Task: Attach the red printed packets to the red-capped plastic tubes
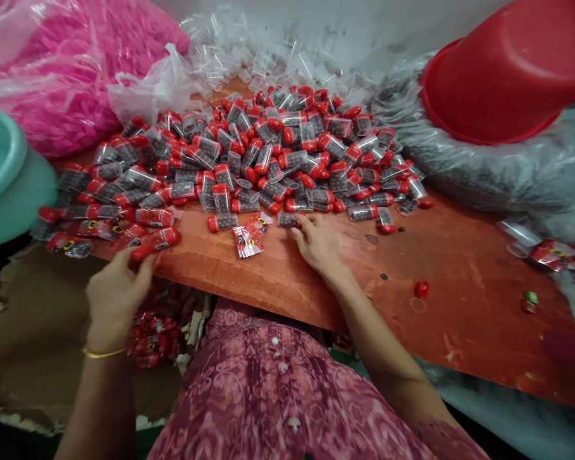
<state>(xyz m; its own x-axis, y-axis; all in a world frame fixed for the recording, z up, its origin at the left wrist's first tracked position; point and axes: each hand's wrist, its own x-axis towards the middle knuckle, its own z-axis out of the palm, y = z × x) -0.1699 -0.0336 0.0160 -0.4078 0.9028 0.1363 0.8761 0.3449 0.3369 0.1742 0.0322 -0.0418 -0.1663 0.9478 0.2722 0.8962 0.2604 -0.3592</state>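
At the table's left front edge my left hand (117, 294), slightly blurred, has its thumb and fingers closed on the end of a red-wrapped container (142, 251). Several more red-wrapped containers (154, 217) lie around it. My right hand (319, 244) rests on the tabletop, its fingertips closed on a small clear container with a red cap (287, 220) and dark contents. Between my hands lie a few printed red label sleeves (250, 237), flat on the wood. Just behind them is another clear, red-capped container (223, 222) on its side.
A large heap of clear red-capped containers (268, 147) spreads across the wooden table (316, 300). A red bucket (498, 76) sits on a bag of dark pieces (460, 163). A pink-filled bag (86, 70) and a green tub (14, 179) stand left. Below is a carton (43, 338).
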